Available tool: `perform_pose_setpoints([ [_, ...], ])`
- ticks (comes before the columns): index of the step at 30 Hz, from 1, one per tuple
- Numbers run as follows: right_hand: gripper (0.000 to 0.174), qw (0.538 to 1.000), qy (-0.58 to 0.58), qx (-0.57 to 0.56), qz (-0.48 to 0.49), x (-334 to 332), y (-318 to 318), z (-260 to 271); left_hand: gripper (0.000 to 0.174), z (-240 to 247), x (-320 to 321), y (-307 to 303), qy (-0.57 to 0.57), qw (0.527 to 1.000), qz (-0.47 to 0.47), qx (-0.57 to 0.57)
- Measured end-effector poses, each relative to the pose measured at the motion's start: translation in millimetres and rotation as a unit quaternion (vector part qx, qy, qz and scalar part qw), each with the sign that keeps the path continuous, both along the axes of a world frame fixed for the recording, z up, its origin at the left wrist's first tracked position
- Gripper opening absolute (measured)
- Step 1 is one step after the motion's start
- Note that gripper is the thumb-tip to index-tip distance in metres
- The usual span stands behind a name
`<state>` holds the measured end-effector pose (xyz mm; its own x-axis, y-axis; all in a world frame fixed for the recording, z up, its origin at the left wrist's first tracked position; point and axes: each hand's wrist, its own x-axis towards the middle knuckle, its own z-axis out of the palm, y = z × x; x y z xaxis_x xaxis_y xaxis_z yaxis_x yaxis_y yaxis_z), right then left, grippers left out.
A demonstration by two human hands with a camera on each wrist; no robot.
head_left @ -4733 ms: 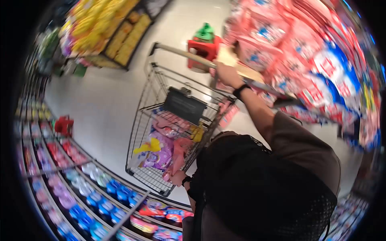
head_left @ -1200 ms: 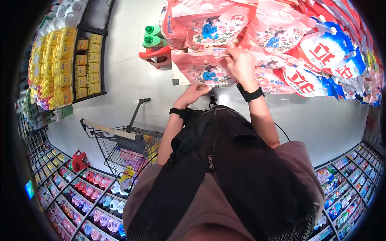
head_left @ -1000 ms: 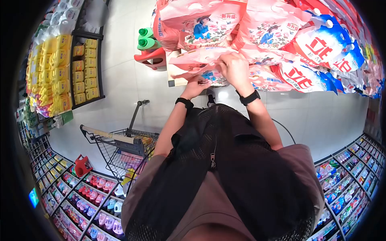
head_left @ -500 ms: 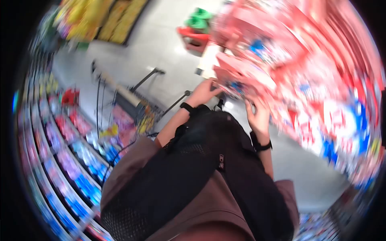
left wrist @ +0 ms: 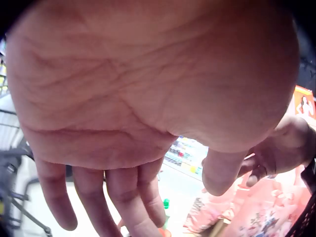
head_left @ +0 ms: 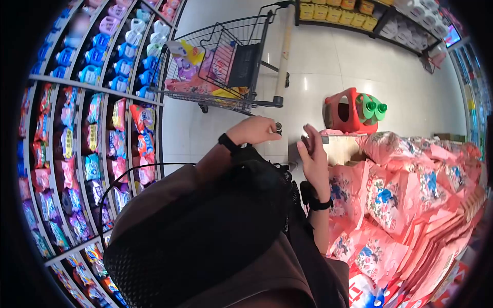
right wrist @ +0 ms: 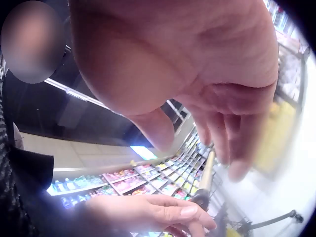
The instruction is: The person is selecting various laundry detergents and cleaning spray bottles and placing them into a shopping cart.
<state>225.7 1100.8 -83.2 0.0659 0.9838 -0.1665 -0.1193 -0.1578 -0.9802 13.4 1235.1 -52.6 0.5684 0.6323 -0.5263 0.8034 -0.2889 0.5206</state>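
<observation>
My left hand (head_left: 254,131) is held in front of my body, just below the shopping cart (head_left: 284,56) in the head view. Nothing is in it; in the left wrist view its palm (left wrist: 123,98) faces the camera with the fingers loosely extended. My right hand (head_left: 314,161) is raised beside the pile of pink printed bags (head_left: 385,200), thumb apart from the fingers. The right wrist view shows that palm (right wrist: 197,54) bare. Inside the cart's wire basket lie a purple bag (head_left: 187,69), a pink bag (head_left: 192,84) and yellow packs (head_left: 231,93).
A red container (head_left: 341,110) with green-capped bottles (head_left: 371,108) stands on the floor by the wooden display base (head_left: 343,149). Shelves of bottles and bagged goods (head_left: 144,118) line the left. A rack of yellow packs (head_left: 334,14) stands at the far side.
Both hands have left the pink bag they were handling a second ago. The view has swung round toward the cart, and the pink pile now lies at lower right.
</observation>
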Motion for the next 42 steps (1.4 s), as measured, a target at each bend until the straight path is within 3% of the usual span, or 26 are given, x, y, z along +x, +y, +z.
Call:
perform_pose_setpoints([
  [2,0.062,0.998,-0.045,-0.021,-0.04,-28,33,17,0.043,11,-45,6,0.006,0.998,0.06,-0.005],
  [4,0.064,0.995,-0.085,-0.025,-0.038,-56,63,-1,0.041,16,-90,19,0.016,0.994,0.11,-0.009],
  [6,0.065,0.969,-0.223,0.055,-0.092,-89,89,-27,0.04,8,-138,34,-0.003,0.986,0.164,-0.006],
  [8,0.062,0.967,-0.221,0.038,-0.118,-118,109,-62,0.041,3,-185,52,-0.021,0.985,0.17,0.0],
  [11,0.055,0.974,-0.117,-0.013,-0.196,-147,124,-77,0.047,2,-253,83,-0.015,0.979,0.203,0.004],
  [16,0.034,0.934,-0.163,-0.06,-0.313,-182,137,-105,0.047,-24,-376,149,0.046,0.975,0.187,0.115],
  [17,0.038,0.929,-0.15,-0.04,-0.335,-182,139,-120,0.047,-26,-393,159,0.053,0.966,0.211,0.139],
  [20,0.03,0.932,-0.004,-0.037,-0.361,-182,149,-109,0.049,-23,-420,187,0.069,0.958,0.237,0.144],
  [22,0.031,0.924,0.046,-0.052,-0.377,-175,163,-102,0.052,-37,-430,201,-0.008,0.943,0.282,0.176],
  [25,0.03,0.916,-0.009,-0.076,-0.394,-167,189,-80,0.054,-40,-426,213,0.025,0.944,0.256,0.205],
  [26,0.03,0.915,-0.013,-0.075,-0.397,-151,202,-95,0.054,-49,-425,218,0.021,0.945,0.254,0.204],
  [28,0.035,0.918,-0.076,0.032,-0.389,-112,229,-141,0.051,-70,-425,223,0.041,0.933,0.232,0.272],
  [29,0.037,0.916,-0.061,0.013,-0.397,-100,242,-139,0.051,-73,-424,224,0.042,0.933,0.233,0.271],
  [34,0.037,0.899,-0.053,-0.082,-0.426,-59,320,-90,0.047,-83,-412,237,-0.003,0.943,0.234,0.236],
  [38,0.036,0.902,-0.083,-0.091,-0.414,-12,370,-105,0.045,-82,-385,264,0.04,0.948,0.211,0.232],
  [40,0.035,0.909,-0.114,-0.113,-0.384,10,386,-102,0.048,-75,-366,284,0.045,0.979,0.111,0.167],
  [42,0.036,0.908,-0.134,-0.135,-0.373,28,403,-97,0.055,-110,-356,305,0.065,0.984,0.127,0.11],
])
